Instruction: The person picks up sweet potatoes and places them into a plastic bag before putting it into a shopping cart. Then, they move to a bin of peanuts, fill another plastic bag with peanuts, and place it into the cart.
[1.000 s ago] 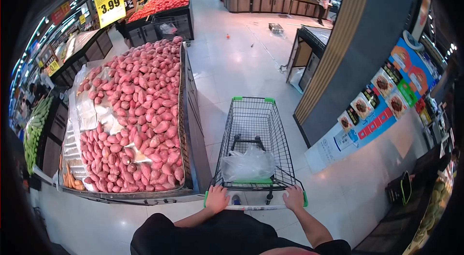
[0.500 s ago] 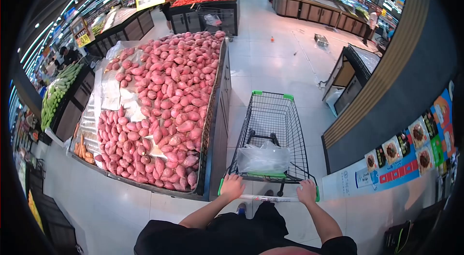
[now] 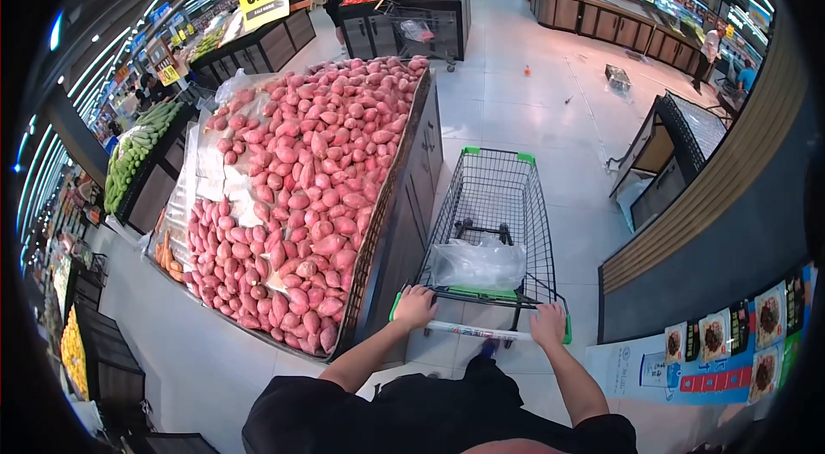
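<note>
Left hand (image 3: 415,305) and right hand (image 3: 548,325): fingers curled over handle (image 3: 481,332). Cart (image 3: 526,158) had advanced slightly past sweet potatoes (image 3: 301,196), left of fingers. Bag (image 3: 478,265) lay inside, just ahead of fingers, apparently carried along.

both hands (image 3: 416,306) grip the handle of a wire cart (image 3: 494,213) beside heaped reddish tubers (image 3: 301,196).

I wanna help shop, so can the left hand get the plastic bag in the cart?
Probably yes, after letting go: the left hand is on the handle, and the plastic bag sits close ahead with nothing over it.
</note>
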The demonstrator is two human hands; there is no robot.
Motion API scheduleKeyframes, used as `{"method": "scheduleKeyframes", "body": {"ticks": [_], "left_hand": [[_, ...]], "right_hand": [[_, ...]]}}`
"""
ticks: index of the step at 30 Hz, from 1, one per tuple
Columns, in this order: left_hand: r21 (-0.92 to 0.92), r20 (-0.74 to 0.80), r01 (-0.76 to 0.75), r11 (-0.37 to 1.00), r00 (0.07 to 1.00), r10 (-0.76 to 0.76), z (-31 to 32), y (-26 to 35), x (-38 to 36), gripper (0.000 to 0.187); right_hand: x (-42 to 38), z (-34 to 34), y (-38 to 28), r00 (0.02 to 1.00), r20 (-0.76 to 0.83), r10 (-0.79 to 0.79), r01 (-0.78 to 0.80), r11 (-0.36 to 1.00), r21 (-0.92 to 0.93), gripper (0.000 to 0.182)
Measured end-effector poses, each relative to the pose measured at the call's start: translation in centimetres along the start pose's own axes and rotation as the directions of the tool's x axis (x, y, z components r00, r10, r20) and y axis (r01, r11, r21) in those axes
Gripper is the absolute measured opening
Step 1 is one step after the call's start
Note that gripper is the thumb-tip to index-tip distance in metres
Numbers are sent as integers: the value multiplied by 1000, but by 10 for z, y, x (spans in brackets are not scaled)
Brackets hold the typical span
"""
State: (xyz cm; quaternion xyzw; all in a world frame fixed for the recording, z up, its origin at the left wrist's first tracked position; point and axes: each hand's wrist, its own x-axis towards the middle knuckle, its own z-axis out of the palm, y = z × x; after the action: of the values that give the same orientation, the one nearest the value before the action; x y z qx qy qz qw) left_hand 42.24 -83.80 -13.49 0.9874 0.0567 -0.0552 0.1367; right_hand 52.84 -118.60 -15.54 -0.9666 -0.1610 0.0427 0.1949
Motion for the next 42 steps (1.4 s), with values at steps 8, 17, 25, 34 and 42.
{"method": "scheduleKeyframes", "body": {"ticks": [8,17,25,34,42], "left_hand": [[-5,-26,68,998,997,-68,-22,-6,62,37],[-43,-104,92,995,990,-96,-36,-16,128,35],[-40,-129,116,992,984,-120,-46,-32,194,35],[-71,-136,128,989,981,-137,-62,-53,274,36],[-102,-113,124,987,984,-135,-70,-73,338,36]], "right_hand": [[75,-5,-6,1000,14,-5,5,999,-39,31],[156,-8,-5,996,-25,-80,79,996,-35,30],[234,-8,-8,998,8,-59,59,996,-69,32],[323,-7,-10,997,43,-60,64,995,-82,32],[393,-3,-10,996,50,-71,76,992,-98,31]]}}
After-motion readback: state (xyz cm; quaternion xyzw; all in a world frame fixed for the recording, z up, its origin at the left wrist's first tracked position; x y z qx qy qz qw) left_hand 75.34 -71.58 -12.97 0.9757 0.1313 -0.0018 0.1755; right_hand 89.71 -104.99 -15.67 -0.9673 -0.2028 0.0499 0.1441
